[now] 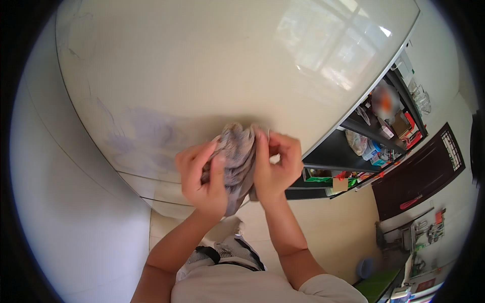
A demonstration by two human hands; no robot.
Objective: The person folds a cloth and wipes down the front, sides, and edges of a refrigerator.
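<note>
A crumpled grey-brown cloth (236, 151) is bunched between my two hands, in front of a glossy cream surface (202, 60). My left hand (204, 174) pinches its left side between thumb and fingers. On the right side, my right hand (275, 164) grips the cloth with the thumb pointing up along it. The cloth's lower end hangs down between my wrists. Bluish smudges (146, 131) mark the cream surface to the left of the cloth.
Dark shelves (364, 129) with bags, boxes and packets stand at the right. Beyond them are a dark door (419, 174), a blue basin (365, 267) on the floor and a green surface (381, 285). A pale wall (91, 217) rises at the left.
</note>
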